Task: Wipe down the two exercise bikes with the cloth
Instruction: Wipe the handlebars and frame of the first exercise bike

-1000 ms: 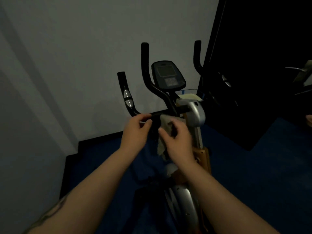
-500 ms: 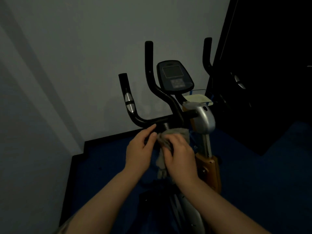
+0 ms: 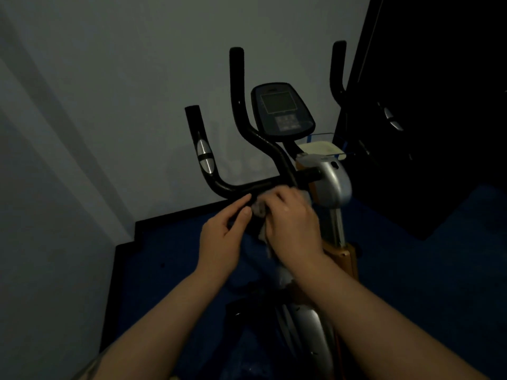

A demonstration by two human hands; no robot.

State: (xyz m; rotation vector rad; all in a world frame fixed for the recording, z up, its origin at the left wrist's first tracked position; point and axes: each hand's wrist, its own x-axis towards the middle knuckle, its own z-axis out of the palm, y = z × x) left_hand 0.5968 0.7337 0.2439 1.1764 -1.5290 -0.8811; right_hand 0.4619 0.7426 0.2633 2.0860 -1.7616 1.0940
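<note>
An exercise bike (image 3: 333, 185) with black handlebars (image 3: 247, 187) and a dark console (image 3: 282, 111) stands before me in a dim room. My right hand (image 3: 293, 218) grips a grey cloth (image 3: 259, 208) bunched just under the handlebar's crossbar, and part of the cloth hangs below the hand. My left hand (image 3: 223, 231) is beside it, thumb and fingers pinching the cloth's left edge. A second bike is not discernible in the dark.
A pale wall rises behind the bike, with a black skirting along the blue floor (image 3: 425, 270). A large dark shape (image 3: 439, 105) fills the right side. A pale tray-like thing (image 3: 319, 148) sits behind the console.
Both hands dropped a little from the crossbar and came together on the cloth; the right hand bunched it tighter. My view shifted slightly, so the bike sits further right.
</note>
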